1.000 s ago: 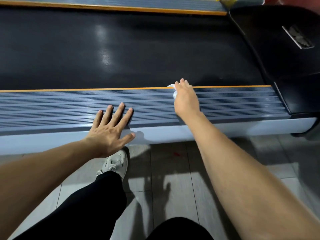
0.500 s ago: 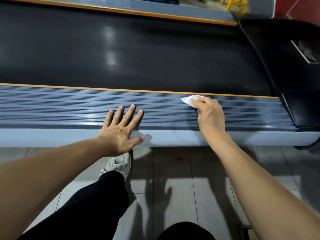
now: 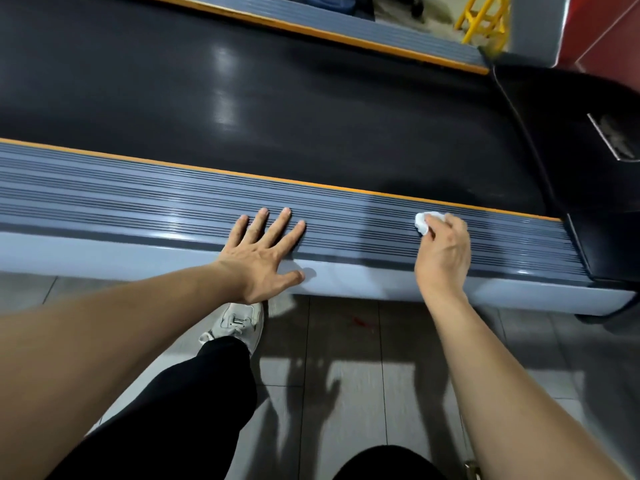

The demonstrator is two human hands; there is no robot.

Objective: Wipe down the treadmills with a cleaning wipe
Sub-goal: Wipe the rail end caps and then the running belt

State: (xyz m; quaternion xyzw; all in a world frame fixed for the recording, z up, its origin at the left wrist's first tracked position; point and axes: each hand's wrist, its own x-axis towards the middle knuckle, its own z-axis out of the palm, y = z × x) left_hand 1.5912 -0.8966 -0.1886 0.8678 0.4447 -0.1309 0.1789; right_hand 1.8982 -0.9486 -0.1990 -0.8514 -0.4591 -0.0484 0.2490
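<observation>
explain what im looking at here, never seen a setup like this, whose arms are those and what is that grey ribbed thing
There is no machine doing the work. A person wears a camera on the head, so the picture looks forward and down along their own two bare arms.

The grey ribbed strip is the near side rail of a treadmill, with an orange line along its far edge. Beyond it lies the wide black belt, and at the right is the black motor cover.

The left hand lies flat on the rail with its fingers spread, holding nothing; it seems to brace the person. The right hand grips a small white wipe, bunched up and pressed onto the rail.

Below, on the tiled floor, you see the person's white shoe and black trouser leg.
</observation>
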